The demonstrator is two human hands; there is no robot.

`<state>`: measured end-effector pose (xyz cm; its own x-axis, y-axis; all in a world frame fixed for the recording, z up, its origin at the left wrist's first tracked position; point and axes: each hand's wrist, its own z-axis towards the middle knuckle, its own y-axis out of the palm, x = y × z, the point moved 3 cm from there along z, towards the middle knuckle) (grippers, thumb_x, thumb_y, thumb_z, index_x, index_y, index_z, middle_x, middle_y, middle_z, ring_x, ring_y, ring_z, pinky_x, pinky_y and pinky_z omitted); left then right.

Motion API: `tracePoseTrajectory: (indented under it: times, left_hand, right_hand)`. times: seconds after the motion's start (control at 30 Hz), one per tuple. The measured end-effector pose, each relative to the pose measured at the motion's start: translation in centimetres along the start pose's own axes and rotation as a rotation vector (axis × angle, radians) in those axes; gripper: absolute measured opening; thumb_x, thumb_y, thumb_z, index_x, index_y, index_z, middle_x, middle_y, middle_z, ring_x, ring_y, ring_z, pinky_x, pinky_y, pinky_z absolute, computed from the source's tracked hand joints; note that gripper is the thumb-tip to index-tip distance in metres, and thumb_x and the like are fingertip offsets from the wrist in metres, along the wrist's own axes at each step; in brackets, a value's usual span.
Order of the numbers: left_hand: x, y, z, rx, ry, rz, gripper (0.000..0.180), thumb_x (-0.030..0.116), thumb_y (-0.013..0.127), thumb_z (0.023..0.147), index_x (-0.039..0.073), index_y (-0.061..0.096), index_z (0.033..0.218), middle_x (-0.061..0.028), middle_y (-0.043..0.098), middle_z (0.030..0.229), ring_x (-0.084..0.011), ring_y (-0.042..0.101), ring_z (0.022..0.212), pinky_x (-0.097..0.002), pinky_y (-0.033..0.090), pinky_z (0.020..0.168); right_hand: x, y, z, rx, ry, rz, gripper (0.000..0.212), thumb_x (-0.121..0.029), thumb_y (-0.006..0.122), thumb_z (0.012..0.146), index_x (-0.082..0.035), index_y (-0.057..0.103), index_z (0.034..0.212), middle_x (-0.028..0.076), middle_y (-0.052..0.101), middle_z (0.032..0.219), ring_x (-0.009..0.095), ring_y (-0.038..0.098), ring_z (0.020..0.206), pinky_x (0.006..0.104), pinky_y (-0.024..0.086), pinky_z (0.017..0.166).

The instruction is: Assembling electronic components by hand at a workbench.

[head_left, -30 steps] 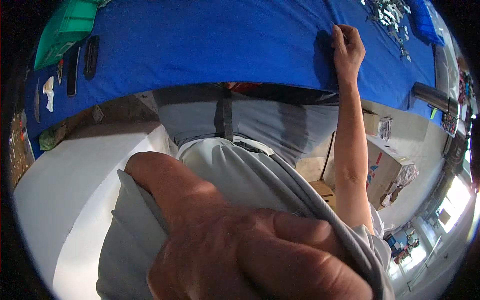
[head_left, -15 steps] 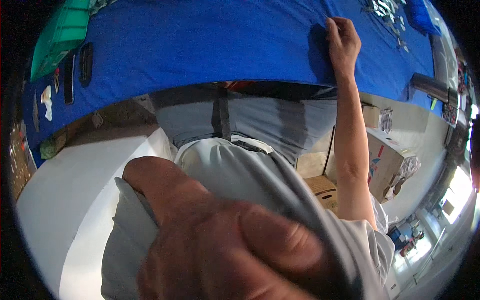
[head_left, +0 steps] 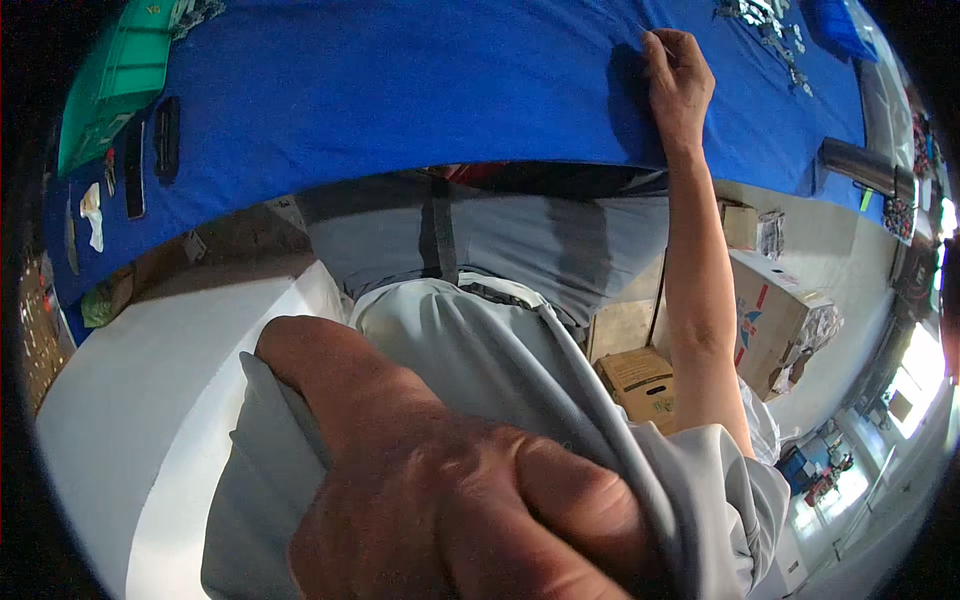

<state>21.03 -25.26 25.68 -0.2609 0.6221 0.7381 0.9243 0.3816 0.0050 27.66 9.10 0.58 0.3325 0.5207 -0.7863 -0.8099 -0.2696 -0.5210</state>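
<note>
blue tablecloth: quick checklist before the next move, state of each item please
1. Right hand resting on the blue tablecloth near its front edge: ok.
2. Thin item pinched in the right fingers: cannot tell what it is.
3. Left hand free for work: not ok, it grips the grey shirt fabric close to the camera.
4. View of the cloth: not ok, left hand fills the lower picture.
5. Small metal parts at the far right of the cloth, apart from the right hand: ok.
</note>
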Motion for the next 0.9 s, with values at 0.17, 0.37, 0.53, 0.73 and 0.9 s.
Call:
tracePoseTrajectory:
  times: [0.17, 0.37, 0.53, 0.73, 0.9]
  left_hand:
    - [0.7, -0.3, 1.2, 0.088, -0.071, 0.047, 0.016, 0.014, 0.056, 0.094, 0.012, 0.055, 0.078, -0.004, 0.055, 0.071, -0.0137, 0.057, 0.06, -0.0283, 0.048, 0.057]
    - [0.5, -1.3, 0.0, 0.135, -0.06, 0.059, 0.016, 0.015, 0.055, 0.094, 0.012, 0.055, 0.078, -0.0032, 0.055, 0.071, -0.0131, 0.056, 0.06, -0.0281, 0.048, 0.057]
    - [0.9, -1.0, 0.8, 0.139, -0.015, 0.073, 0.016, 0.016, 0.054, 0.094, 0.012, 0.055, 0.078, -0.0026, 0.055, 0.07, -0.0127, 0.056, 0.06, -0.0279, 0.048, 0.057]
    - [1.2, -1.3, 2.3, 0.135, 0.045, 0.085, 0.017, 0.017, 0.054, 0.094, 0.012, 0.056, 0.078, -0.002, 0.055, 0.07, -0.0124, 0.056, 0.06, -0.0277, 0.048, 0.057]
    - [2.8, -1.7, 4.5, 0.085, 0.278, 0.045, 0.019, 0.02, 0.052, 0.095, 0.011, 0.056, 0.078, -0.0025, 0.056, 0.07, -0.0131, 0.057, 0.06, -0.0278, 0.048, 0.056]
  right_hand:
    - [0.1, 0.2, 0.3, -0.012, 0.001, 0.13, 0.02, -0.018, 0.067, 0.093, 0.001, 0.066, 0.1, 0.003, 0.064, 0.078, 0.005, 0.053, 0.064, 0.0204, 0.044, 0.058]
    - [0.5, 0.5, 0.8, 0.006, -0.092, -0.024, 0.018, -0.017, 0.067, 0.093, 0.0, 0.066, 0.1, 0.002, 0.065, 0.079, 0.005, 0.054, 0.065, 0.02, 0.044, 0.059]
    - [1.4, 0.2, 0.3, 0.018, -0.064, 0.002, 0.019, -0.018, 0.067, 0.093, 0.0, 0.066, 0.1, 0.002, 0.066, 0.079, 0.005, 0.055, 0.066, 0.0201, 0.045, 0.059]
    - [0.8, -0.1, 0.0, -0.001, -0.037, 0.003, 0.021, -0.02, 0.067, 0.093, 0.0, 0.066, 0.099, 0.002, 0.066, 0.08, 0.005, 0.055, 0.067, 0.0202, 0.046, 0.061]
    - [-0.2, 1.0, 0.4, 0.021, -0.118, 0.033, 0.02, -0.019, 0.067, 0.094, 0.0, 0.065, 0.098, 0.001, 0.065, 0.079, 0.005, 0.054, 0.067, 0.0199, 0.045, 0.06]
